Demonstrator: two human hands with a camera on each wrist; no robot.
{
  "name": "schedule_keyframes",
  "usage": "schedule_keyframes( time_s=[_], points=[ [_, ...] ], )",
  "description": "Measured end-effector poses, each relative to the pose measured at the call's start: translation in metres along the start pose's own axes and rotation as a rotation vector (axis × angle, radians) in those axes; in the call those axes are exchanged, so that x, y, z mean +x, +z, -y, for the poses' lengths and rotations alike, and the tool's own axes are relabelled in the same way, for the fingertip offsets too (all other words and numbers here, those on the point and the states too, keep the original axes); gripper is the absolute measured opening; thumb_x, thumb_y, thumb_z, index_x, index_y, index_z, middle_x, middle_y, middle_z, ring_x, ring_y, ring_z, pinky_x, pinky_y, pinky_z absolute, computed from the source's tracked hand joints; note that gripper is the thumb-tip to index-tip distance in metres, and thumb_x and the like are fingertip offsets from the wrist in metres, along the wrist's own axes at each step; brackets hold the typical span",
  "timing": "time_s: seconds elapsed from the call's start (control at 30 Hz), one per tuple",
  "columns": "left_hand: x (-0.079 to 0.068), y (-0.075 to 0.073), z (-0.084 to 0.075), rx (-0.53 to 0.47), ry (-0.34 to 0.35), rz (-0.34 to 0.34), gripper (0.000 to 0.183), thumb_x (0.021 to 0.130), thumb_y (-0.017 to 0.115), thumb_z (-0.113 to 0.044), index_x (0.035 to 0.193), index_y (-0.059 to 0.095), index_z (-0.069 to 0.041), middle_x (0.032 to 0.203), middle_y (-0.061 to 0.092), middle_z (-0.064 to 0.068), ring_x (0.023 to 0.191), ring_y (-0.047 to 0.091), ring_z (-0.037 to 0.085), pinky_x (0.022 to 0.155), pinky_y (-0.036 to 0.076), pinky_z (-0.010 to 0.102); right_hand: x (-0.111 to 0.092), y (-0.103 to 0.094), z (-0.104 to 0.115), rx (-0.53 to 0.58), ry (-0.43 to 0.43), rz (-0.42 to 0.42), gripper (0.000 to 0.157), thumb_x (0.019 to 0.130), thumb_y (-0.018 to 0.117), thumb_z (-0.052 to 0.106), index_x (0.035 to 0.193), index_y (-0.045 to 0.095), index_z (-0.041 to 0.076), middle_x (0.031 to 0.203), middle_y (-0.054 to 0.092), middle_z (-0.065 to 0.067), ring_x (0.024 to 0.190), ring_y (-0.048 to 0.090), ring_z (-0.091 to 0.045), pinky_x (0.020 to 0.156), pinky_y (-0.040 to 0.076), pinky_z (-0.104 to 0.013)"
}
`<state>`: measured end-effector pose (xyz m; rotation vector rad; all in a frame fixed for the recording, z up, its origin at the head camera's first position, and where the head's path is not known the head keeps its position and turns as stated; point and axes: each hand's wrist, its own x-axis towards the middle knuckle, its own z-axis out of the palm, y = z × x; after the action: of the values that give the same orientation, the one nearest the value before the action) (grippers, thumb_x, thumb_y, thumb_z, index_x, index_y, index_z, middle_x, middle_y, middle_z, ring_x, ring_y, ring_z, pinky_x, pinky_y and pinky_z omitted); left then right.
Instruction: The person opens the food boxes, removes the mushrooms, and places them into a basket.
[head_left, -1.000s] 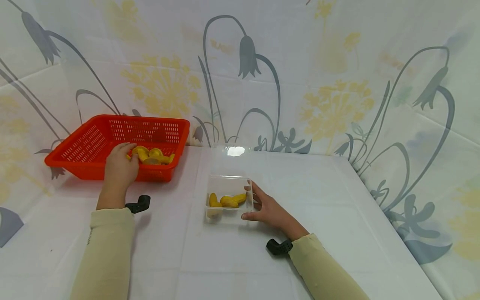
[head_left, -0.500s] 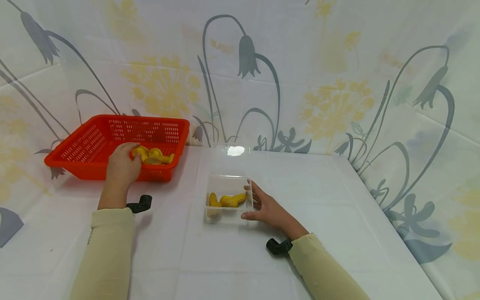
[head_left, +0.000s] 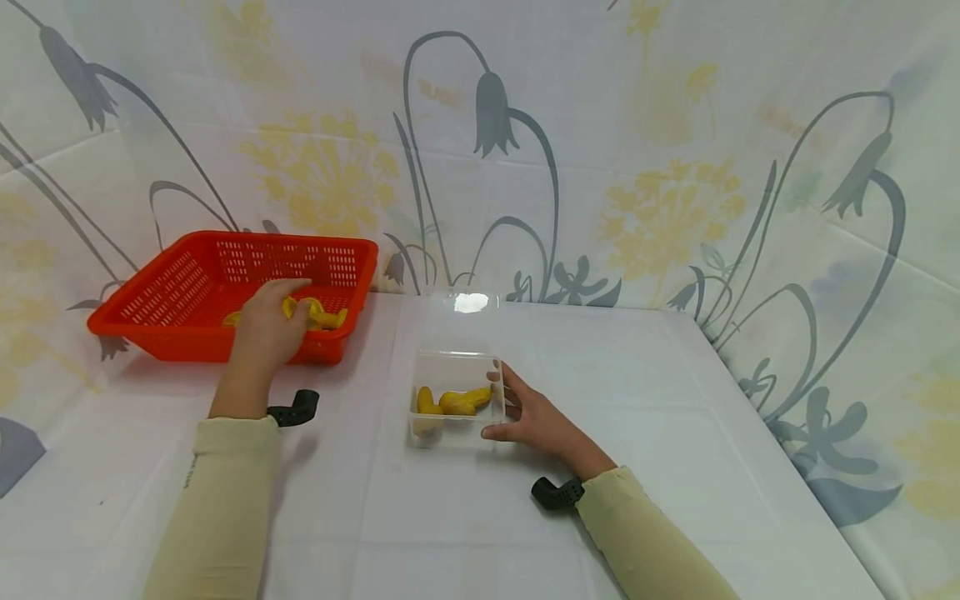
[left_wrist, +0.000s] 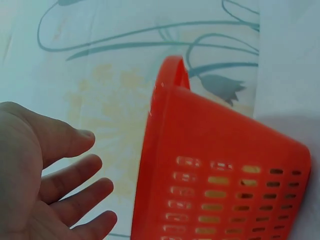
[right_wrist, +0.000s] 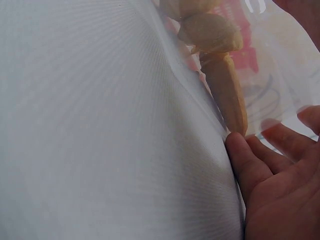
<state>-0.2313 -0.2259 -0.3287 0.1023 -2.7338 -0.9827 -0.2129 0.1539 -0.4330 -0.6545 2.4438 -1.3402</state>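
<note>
Several small yellow pieces are lying in a clear box on the bench, and more yellow pieces are sitting toward the front of a red basket. Judging by this split, the work is looking part-done: some pieces are already resting in the box, while those in the basket are seemingly making up what is left to handle. The right hand is holding the box's right side, its spread fingers bending along the wall and its thumb lying near the front corner. The left hand is hovering over the basket's front edge near the pieces, and its loosely parted fingers are showing a clear gap from the thumb, with nothing visibly in hold. That hand is covering part of the basket's load, so counting is not working there; the box pieces are also overlapping (and the plastic is blurring them in the right wrist view). Behind the box, a shiny patch is glaring too strongly to identify, perhaps a clear lid. Farther out, both sleeves are running off the lower edge of the head view.
</note>
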Motion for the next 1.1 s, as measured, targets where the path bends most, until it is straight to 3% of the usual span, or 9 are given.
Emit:
schedule_keyframes(
  time_s=[0.4,0.63,1.1],
  points=[
    [-0.006,0.006,-0.027,0.034,0.128,0.095,0.048,0.097,0.056,-0.024,0.144,0.046,-0.017,0.151,0.039,0.018,0.138,0.035,0.042,0.105,0.036,0.066,0.000,0.000,0.001,-0.017,-0.002,0.000,0.112,0.078,0.081,0.036,0.157,0.003,0.024,0.160,0.027,-0.002,0.146,0.028,-0.028,0.113,0.035,-0.043],
    [-0.009,0.016,-0.038,0.037,0.207,0.128,0.047,0.097,0.057,-0.022,0.142,0.048,-0.010,0.146,0.045,0.017,0.135,0.040,0.038,0.108,0.038,0.059,0.000,0.001,0.002,-0.027,0.000,-0.002,0.110,0.078,0.080,0.034,0.157,0.004,0.024,0.160,0.027,-0.002,0.146,0.029,-0.029,0.113,0.035,-0.044],
    [-0.018,0.034,-0.060,0.075,0.287,0.238,0.045,0.096,0.059,-0.025,0.139,0.051,-0.015,0.146,0.047,0.013,0.135,0.043,0.036,0.107,0.041,0.057,0.001,0.001,0.000,-0.014,0.012,-0.002,0.113,0.076,0.081,0.039,0.157,0.004,0.027,0.159,0.028,0.001,0.147,0.029,-0.025,0.113,0.035,-0.042]
  ],
)
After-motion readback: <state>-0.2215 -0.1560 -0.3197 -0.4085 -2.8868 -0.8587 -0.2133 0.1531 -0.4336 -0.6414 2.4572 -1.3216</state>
